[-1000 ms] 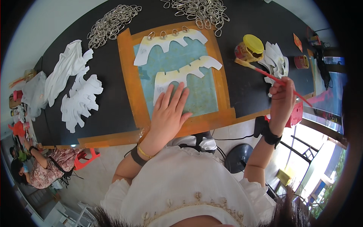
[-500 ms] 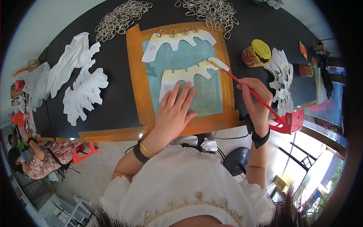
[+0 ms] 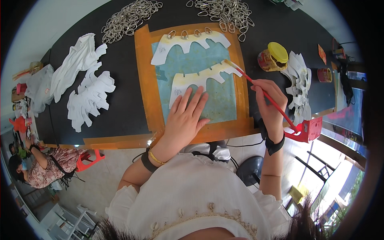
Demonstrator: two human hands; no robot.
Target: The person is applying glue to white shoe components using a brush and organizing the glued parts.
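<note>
My left hand (image 3: pixel 185 116) lies flat with fingers spread, its fingertips on the lower edge of a white cut-out piece (image 3: pixel 196 77) with notched edges. Yellowish glue-like smears run along that piece's upper edge. My right hand (image 3: pixel 270 102) is closed round the red handle of a brush (image 3: pixel 276 106), whose bristles touch the piece's upper right end. Beyond it lies a second white cut-out piece (image 3: pixel 188 42), with several metal rings (image 3: pixel 184 35) along its top edge. Both pieces rest on a blue-green sheet (image 3: pixel 220 106) bordered with brown tape (image 3: pixel 146 84).
Piles of metal rings (image 3: pixel 128 20) lie at the back. White cut-outs (image 3: pixel 90 100) and white cloth (image 3: pixel 76 64) are at left. On the right stand a yellow-lidded jar (image 3: pixel 272 57), another stack of white pieces (image 3: pixel 297 86) and a small tin (image 3: pixel 324 75). Another person (image 3: pixel 52 166) sits far left.
The brush tip has shifted slightly up along the piece's right end, and its handle has tilted a little. My left hand stays in place.
</note>
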